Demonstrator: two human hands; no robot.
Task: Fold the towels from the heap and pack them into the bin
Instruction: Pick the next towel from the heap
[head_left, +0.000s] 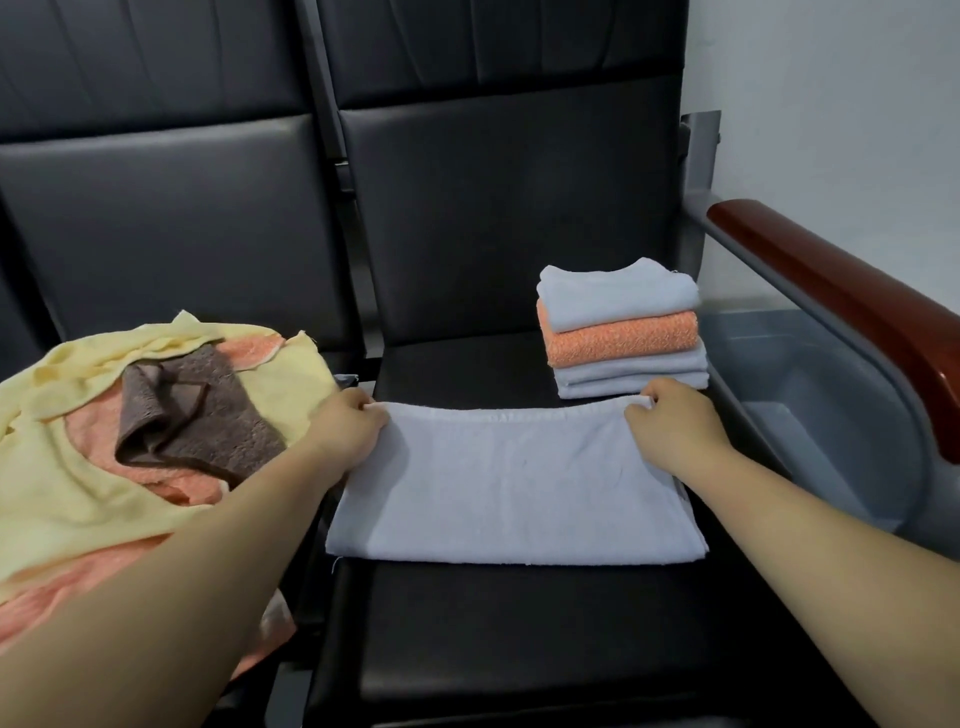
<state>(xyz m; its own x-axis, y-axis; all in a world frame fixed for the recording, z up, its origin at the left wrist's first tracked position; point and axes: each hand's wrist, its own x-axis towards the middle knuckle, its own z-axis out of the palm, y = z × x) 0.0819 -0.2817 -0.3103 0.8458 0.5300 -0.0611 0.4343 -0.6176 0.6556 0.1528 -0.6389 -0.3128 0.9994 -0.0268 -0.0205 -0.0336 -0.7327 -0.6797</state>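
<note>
A white towel (511, 483) lies folded flat on the black seat (498, 634) in front of me. My left hand (349, 423) pinches its far left corner, and my right hand (672, 418) pinches its far right corner. Behind it stands a stack of folded towels (623, 330), white on top, orange below, white under that. On the seat to the left lies the heap (104, 415) of unfolded towels: yellow, orange and a brown one on top. A grey bin (831, 410) stands on the floor at the right, beyond the armrest; I see nothing in it.
The seats have tall black backrests. A dark red wooden armrest (852, 306) on a grey metal frame runs along the right side between seat and bin. A pale wall rises at the far right.
</note>
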